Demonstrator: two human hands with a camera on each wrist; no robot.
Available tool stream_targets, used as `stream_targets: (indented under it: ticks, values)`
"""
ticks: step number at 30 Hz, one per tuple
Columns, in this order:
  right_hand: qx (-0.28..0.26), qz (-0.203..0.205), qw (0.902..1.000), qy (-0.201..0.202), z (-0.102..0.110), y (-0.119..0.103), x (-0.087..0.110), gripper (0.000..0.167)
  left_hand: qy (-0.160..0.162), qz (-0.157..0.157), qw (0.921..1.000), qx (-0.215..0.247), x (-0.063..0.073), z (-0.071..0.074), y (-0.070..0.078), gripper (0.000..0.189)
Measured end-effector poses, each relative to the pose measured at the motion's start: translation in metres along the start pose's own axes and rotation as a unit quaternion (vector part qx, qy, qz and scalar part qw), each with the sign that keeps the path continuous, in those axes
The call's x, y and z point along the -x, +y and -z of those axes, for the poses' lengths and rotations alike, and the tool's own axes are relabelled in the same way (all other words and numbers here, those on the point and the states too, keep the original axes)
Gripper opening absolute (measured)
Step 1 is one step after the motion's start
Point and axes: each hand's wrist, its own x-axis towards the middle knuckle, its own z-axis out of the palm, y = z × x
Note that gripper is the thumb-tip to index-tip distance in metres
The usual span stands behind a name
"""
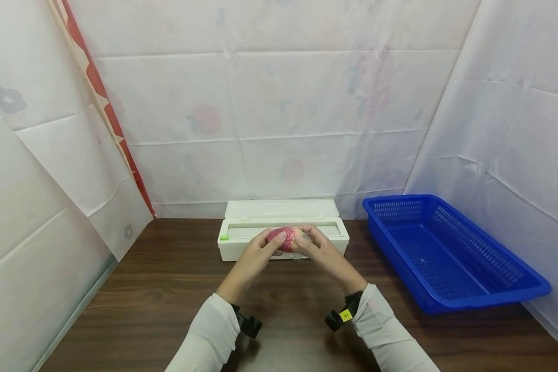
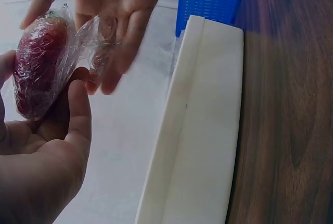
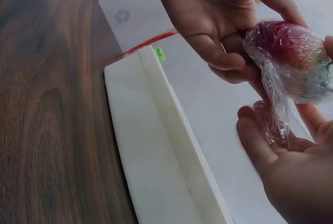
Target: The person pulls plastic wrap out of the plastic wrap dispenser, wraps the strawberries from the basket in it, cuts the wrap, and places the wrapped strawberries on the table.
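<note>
A red fruit (image 1: 284,239), yellowish-green at one end, is wrapped in clear plastic film and held up between both hands. My left hand (image 1: 257,249) grips its red end, thumb on the near side and fingers underneath. At the other end, my right hand (image 1: 323,251) has its thumb against the fruit. A loose flap of plastic film (image 3: 276,101) hangs from the fruit across the right fingers. Behind the hands stands a white film dispenser box (image 1: 232,250), its lid (image 1: 281,208) raised and a green tab (image 1: 224,237) at its left end.
A blue perforated basket (image 1: 390,261) stands on the right of the dark wooden table (image 1: 153,289). White patterned sheeting (image 1: 269,103) closes off the back and both sides.
</note>
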Motion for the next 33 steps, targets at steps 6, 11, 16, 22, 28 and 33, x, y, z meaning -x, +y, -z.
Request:
stream_targets:
  ticks: [6, 11, 16, 22, 28, 33]
  values:
    - [-0.069, 0.0, 0.9973, -0.024, 0.001, 0.007, -0.001, 0.06, 0.003, 0.003, 0.9999, -0.01, 0.002, 0.0, 0.0, 0.048]
    - [-0.109, 0.025, 0.9933, -0.031, 0.0, 0.009, -0.002, 0.058, 0.011, 0.0, 0.9996, -0.026, 0.001, 0.001, 0.001, 0.042]
    - [-0.09, 0.024, 0.9956, -0.007, 0.001, 0.007, -0.002, 0.051, 0.008, -0.013, 0.9994, -0.031, 0.0, 0.003, 0.001, 0.036]
    - [-0.042, 0.009, 0.9981, 0.045, -0.001, 0.002, -0.001, 0.045, 0.018, -0.006, 0.9992, -0.035, -0.003, 0.005, -0.002, 0.037]
    - [0.005, 0.001, 0.9943, 0.106, -0.002, -0.002, 0.0, 0.042, 0.025, 0.007, 0.9989, -0.038, -0.003, 0.005, -0.003, 0.038]
    - [0.045, 0.004, 0.989, 0.141, -0.003, -0.004, 0.0, 0.041, 0.033, 0.014, 0.9987, -0.036, -0.004, 0.005, -0.005, 0.04]
